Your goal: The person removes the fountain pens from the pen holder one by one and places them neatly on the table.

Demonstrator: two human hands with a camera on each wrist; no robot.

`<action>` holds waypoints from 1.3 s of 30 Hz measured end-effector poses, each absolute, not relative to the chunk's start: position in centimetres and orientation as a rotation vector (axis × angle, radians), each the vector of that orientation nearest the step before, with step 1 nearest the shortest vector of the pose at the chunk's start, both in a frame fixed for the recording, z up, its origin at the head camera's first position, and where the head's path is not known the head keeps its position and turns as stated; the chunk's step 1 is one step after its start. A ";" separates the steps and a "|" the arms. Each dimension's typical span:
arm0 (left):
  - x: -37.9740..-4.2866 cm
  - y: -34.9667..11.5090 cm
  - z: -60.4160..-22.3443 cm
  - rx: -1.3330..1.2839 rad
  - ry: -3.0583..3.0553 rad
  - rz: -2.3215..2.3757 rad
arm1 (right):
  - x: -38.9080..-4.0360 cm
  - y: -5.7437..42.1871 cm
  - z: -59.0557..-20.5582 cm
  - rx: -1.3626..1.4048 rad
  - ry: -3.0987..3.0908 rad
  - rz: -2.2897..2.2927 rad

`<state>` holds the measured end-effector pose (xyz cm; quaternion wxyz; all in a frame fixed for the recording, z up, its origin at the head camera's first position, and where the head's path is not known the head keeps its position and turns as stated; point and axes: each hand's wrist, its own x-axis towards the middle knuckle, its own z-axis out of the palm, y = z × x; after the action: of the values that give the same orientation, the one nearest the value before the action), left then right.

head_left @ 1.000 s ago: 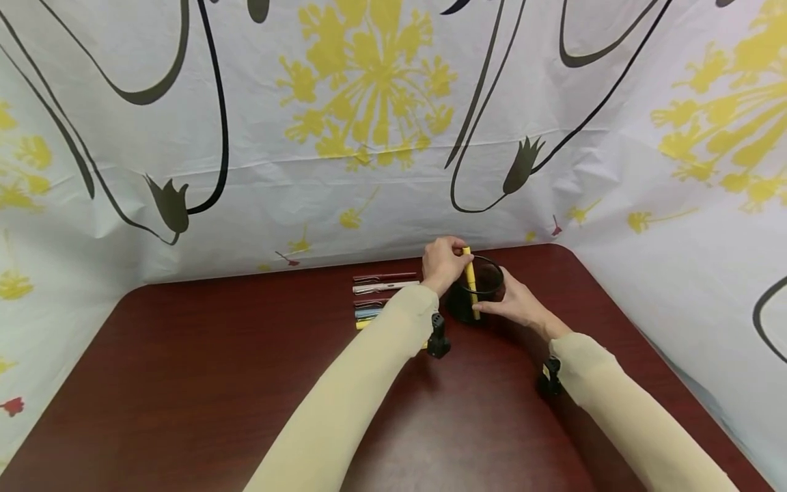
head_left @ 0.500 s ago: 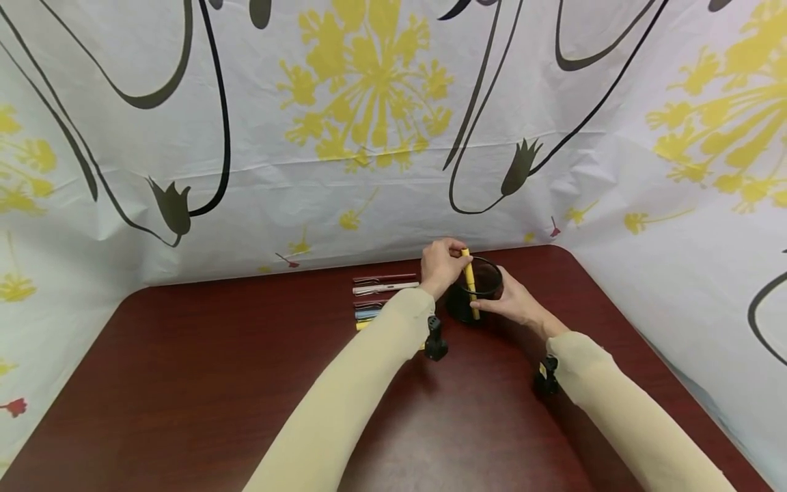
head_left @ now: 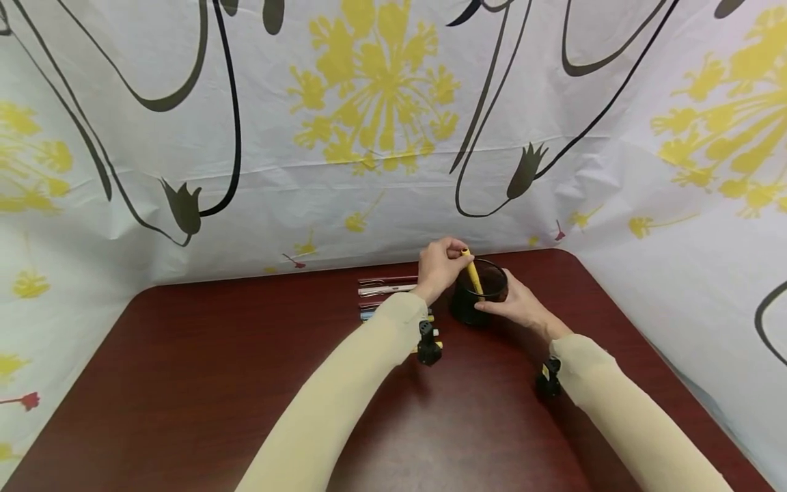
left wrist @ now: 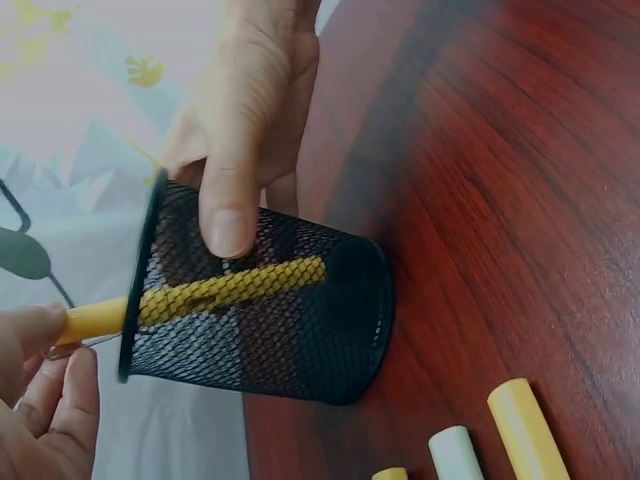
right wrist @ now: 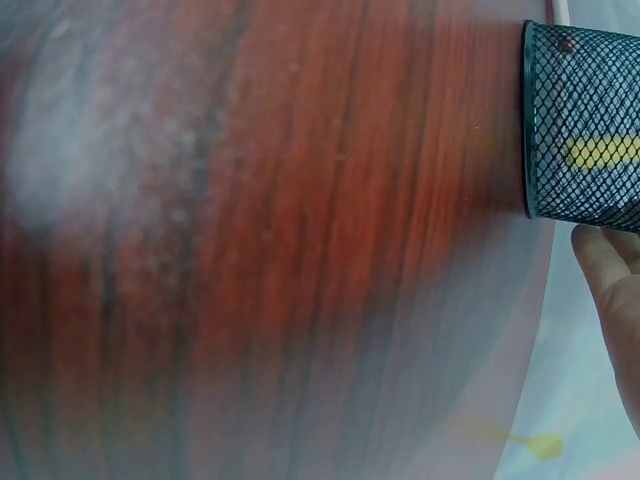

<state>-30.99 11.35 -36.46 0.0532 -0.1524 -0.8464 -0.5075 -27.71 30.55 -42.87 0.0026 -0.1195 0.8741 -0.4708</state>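
Observation:
A yellow pen [head_left: 472, 275] leans inside a black mesh pen cup [left wrist: 345, 320], its top end sticking out over the rim. My left hand [head_left: 438, 268] pinches that top end between thumb and fingers. Through the mesh in the left wrist view, the pen's lower end shows short of the cup's base. My right hand [head_left: 518, 301] grips the cup from its right side, thumb [left wrist: 230, 215] pressed on the near wall. The cup stands upright on the table; the right wrist view shows its base edge and part of the right hand.
Left of the cup lies a row of pens, partly hidden by the left forearm: dark red, a white pen [head_left: 384, 290], a blue pen [head_left: 367, 316] and yellow ones, such as a yellow pen [left wrist: 527, 430]. Behind the dark red-brown table [head_left: 246, 383] hangs a patterned cloth [head_left: 246, 232].
The yellow pen now leans more, its top tipped to the left, and less of its lower part shows. My left wrist has shifted slightly left, uncovering several pen ends. The right hand keeps its grip.

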 end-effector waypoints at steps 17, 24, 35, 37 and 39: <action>-29.7 4.6 -35.3 -0.259 -2.033 -2.469 | -27.8 30.9 -43.7 -0.380 2.731 -1.500; -27.4 0.0 -37.2 -0.167 -2.072 -2.567 | -28.0 31.1 -43.7 -0.406 2.791 -1.452; -23.4 -4.6 -42.2 -0.197 -2.294 -2.475 | -27.9 31.0 -43.2 -0.413 2.789 -1.445; -22.7 -4.9 -42.9 -0.217 -2.333 -2.459 | -27.9 30.9 -43.2 -0.413 2.768 -1.459; -22.1 -5.2 -43.6 -0.233 -2.367 -2.441 | -27.9 30.8 -43.2 -0.414 2.760 -1.464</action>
<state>-22.13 -5.21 -43.55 -0.1328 -0.0678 -0.6884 -0.7099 -27.93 30.83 -43.20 -0.0049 -0.1313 0.8757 -0.4646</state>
